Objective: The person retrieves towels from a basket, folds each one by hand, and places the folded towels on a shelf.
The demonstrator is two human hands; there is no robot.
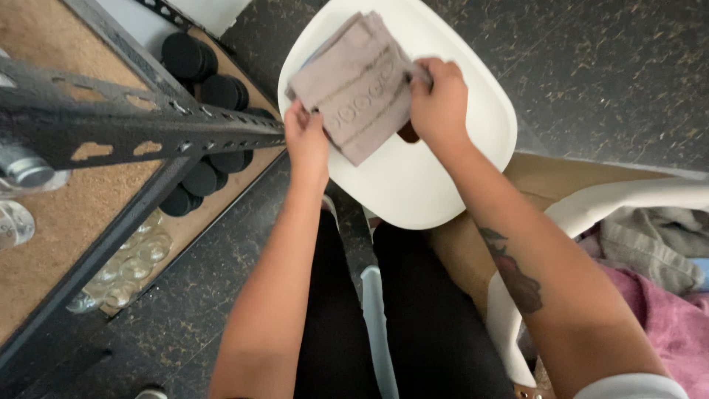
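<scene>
A small folded grey-mauve washcloth [360, 85] with a woven band of circles lies over a white plastic chair seat [436, 185]. My left hand [306, 137] pinches its near left corner. Over at the cloth's right edge, my right hand [440, 92] grips the fabric, fingers curled on it. Both forearms reach forward from the bottom of the view, the right one bearing a tattoo.
A black metal shelving rack [140, 122] with particle-board shelves stands on the left, holding black lids [203, 70] and clear glass jars [136, 258]. At the right sits a white basket [628, 199] of grey and pink laundry. The floor is dark and speckled.
</scene>
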